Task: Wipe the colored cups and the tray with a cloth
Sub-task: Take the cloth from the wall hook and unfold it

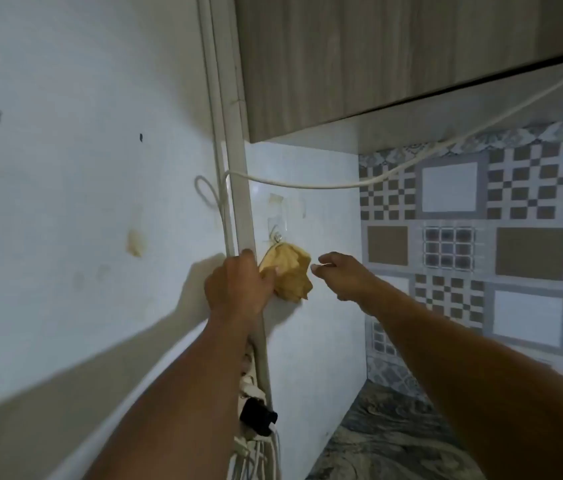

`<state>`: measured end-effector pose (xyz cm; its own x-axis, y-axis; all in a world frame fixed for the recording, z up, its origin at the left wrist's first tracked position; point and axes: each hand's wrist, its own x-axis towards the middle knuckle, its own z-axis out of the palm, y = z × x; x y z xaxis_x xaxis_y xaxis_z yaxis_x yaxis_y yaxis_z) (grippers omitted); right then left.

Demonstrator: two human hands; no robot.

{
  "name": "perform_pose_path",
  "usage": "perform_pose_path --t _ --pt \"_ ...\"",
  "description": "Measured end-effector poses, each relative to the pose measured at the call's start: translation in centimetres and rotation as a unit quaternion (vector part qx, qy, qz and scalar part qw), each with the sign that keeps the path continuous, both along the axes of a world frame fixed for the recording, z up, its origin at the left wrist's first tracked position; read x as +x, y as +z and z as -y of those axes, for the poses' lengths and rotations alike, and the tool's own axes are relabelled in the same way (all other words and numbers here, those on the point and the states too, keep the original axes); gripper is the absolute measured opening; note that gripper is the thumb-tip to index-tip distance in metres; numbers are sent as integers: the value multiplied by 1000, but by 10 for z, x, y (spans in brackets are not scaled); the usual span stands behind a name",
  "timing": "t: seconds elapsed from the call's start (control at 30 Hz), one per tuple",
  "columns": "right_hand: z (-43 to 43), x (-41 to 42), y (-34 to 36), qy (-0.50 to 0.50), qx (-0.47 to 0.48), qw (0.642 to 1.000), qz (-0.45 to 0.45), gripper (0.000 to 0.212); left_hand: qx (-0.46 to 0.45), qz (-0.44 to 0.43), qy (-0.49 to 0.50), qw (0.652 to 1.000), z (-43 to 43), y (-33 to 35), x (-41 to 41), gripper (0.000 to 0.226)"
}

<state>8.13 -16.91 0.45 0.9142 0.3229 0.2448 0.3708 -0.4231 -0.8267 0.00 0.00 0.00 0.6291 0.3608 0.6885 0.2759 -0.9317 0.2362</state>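
Note:
A crumpled yellow cloth hangs from a small wall hook on the white wall under the cabinet. My left hand grips the cloth's left edge, its fingers closed on the fabric. Just right of the cloth is my right hand, fingers curled loosely and holding nothing; whether a fingertip touches the cloth is unclear. No cups and no tray are in view.
A wood-grain wall cabinet hangs overhead. A white cable sags across the wall above the hook. A power strip with plugs is mounted below my left arm. Patterned tiles cover the right wall above a marbled counter.

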Motion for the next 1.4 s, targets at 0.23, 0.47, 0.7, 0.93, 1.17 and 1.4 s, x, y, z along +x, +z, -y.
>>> perform_pose_path --t 0.23,0.47,0.7,0.93,1.17,1.4 --pt "-49 23 0 21 191 970 -151 24 42 94 -92 990 -30 -8 19 36" --pt "-37 23 35 5 230 973 0 14 84 189 -166 964 -37 -12 22 33" --pt "1 1 75 85 147 981 97 17 -121 227 -200 946 -20 14 12 23" --pt "84 -20 50 98 80 991 -44 27 -456 -204 -356 790 28 14 -19 29" --pt "184 -65 -3 44 28 987 -150 31 -471 -281 -431 717 130 -25 -14 26" --pt "300 -129 -85 -51 249 914 -317 49 -531 -257 -470 657 253 -60 -28 20"
